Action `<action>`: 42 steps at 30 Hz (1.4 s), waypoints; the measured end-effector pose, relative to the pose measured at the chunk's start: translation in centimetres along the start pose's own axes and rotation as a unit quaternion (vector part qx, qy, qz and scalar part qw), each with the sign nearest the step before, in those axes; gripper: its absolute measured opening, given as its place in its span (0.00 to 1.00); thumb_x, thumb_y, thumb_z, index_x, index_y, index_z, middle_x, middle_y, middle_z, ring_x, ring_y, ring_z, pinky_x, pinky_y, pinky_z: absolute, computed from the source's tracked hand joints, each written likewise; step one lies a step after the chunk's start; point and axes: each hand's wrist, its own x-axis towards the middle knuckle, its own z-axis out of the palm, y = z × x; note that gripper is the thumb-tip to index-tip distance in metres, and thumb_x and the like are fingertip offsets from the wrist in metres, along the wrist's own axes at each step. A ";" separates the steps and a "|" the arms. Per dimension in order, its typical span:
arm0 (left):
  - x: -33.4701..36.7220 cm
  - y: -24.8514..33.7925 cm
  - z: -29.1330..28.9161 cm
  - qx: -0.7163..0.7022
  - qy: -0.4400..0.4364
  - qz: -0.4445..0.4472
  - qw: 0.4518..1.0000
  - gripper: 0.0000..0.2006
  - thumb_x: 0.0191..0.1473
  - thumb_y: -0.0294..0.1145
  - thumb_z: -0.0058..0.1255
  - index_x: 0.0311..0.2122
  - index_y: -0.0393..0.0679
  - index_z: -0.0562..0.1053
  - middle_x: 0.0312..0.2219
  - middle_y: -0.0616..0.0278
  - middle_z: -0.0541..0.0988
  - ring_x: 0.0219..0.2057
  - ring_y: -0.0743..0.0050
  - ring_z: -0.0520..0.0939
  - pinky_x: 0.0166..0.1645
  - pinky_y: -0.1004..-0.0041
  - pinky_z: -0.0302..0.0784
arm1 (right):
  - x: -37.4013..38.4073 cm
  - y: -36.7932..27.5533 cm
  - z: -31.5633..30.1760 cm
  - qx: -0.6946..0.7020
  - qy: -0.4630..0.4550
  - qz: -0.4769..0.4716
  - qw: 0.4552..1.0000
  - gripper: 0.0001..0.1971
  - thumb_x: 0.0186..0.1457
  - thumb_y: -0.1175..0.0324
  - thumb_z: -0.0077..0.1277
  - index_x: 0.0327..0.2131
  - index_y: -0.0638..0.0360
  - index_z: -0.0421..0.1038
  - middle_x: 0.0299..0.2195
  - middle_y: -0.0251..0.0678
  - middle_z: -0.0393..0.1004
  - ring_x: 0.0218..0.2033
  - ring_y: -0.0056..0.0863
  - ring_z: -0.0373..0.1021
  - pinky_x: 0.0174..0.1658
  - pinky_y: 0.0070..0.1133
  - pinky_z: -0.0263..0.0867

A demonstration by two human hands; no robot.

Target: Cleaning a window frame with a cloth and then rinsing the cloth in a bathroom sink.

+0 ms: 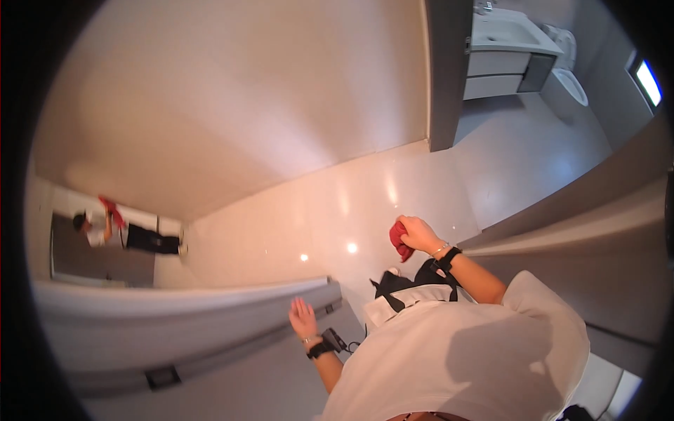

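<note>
A crumpled red cloth [400, 241] is bunched in my right hand [421, 235], out in front of my body above the pale floor. The fingers are closed around it, so part of the cloth is hidden. My left hand [303, 318] hangs lower and to the left, near the end of a grey wall panel [246, 330]. Its fingers are stretched out and nothing shows in it. Whether it touches the panel I cannot tell. Each wrist wears a black strap, and a small dark box [333, 340] with a cable sits by the left one.
Glossy floor [330, 210] runs between a large beige wall [246, 84] and the grey panel. At the far left a person [151, 241] in dark trousers holds something red. A dark door frame [447, 77] opens onto a bathroom with a white washbasin [509, 31] and a toilet [570, 84].
</note>
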 end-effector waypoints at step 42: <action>-20.6 -13.9 51.7 0.258 -0.793 0.190 0.519 0.12 0.50 0.34 0.47 0.25 0.35 0.66 0.15 0.54 0.66 0.17 0.72 0.65 0.25 0.72 0.65 | -3.9 -8.4 -22.4 0.100 0.353 0.134 0.920 0.23 0.44 0.70 0.52 0.47 0.64 0.64 0.37 0.38 0.71 0.37 0.23 0.66 0.44 0.21 0.62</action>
